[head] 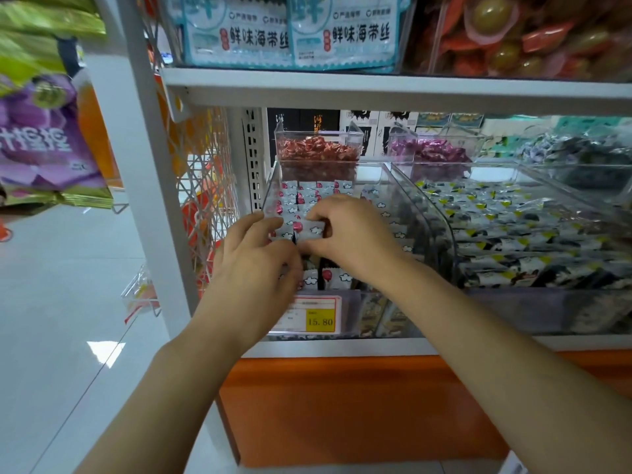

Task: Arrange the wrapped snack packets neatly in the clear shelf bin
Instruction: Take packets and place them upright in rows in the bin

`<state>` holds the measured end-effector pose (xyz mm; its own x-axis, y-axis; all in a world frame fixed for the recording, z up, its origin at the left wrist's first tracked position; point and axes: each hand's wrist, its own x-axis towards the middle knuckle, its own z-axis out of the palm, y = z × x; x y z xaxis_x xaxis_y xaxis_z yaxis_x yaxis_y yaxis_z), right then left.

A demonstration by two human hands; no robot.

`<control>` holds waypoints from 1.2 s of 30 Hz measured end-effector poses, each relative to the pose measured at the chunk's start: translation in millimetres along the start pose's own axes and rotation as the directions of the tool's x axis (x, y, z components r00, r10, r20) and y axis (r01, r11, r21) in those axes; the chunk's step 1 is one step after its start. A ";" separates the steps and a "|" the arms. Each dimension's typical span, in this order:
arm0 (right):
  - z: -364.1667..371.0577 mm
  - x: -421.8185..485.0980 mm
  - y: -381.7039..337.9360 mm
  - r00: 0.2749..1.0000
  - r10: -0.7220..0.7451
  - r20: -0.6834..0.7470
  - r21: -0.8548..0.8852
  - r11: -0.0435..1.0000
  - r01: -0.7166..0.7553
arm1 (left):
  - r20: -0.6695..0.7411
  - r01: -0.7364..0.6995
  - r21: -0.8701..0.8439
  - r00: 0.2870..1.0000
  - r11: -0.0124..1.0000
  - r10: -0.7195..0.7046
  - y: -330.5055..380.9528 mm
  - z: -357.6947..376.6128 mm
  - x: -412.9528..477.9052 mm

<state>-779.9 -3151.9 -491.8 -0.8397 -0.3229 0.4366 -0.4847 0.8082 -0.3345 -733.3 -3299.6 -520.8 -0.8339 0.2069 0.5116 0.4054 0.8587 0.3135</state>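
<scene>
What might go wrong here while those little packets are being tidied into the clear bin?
1. The white cloud-print snack packet pinched by the right hand may slip and land crooked across the rows.
2. The left hand lies over the front packets in the clear plastic shelf bin and could topple them.
</scene>
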 end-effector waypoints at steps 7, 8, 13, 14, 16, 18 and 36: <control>-7.1 5.8 4.9 0.973 -0.029 0.228 0.069 0.998 0.013 | -0.074 0.006 -0.039 0.997 0.999 -0.009 -4.1 -9.2 3.2; -10.4 9.0 6.1 0.983 0.008 0.185 0.134 0.990 -0.033 | -0.080 0.013 -0.039 0.997 0.999 -0.016 -4.7 -10.4 3.0; -14.9 24.4 10.2 0.994 0.061 0.091 0.142 0.987 -0.073 | -0.098 0.012 -0.046 0.995 0.999 -0.017 -4.5 -11.9 2.4; -13.5 27.4 9.9 0.990 0.050 0.129 0.090 0.994 -0.062 | -0.104 0.012 -0.045 0.994 0.999 -0.017 -4.2 -12.1 2.7; -9.7 31.3 8.3 0.978 0.049 0.203 -0.047 0.998 -0.041 | -0.112 0.019 -0.047 0.993 0.999 -0.025 -3.6 -12.4 3.4; -6.1 31.9 6.6 0.971 0.054 0.232 -0.167 0.986 -0.014 | -0.117 0.026 -0.053 0.993 0.998 -0.032 -2.9 -12.6 4.1; -28.6 11.8 15.0 0.940 0.292 -0.174 0.506 0.846 -0.169 | 0.081 0.001 0.147 0.997 0.989 -0.013 -1.8 4.5 26.8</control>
<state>-790.0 -3129.5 -467.8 -0.8885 0.0181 0.4585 -0.3922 0.4887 -0.7793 -758.1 -3293.6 -511.3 -0.8664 0.2332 0.4415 0.3454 0.9184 0.1927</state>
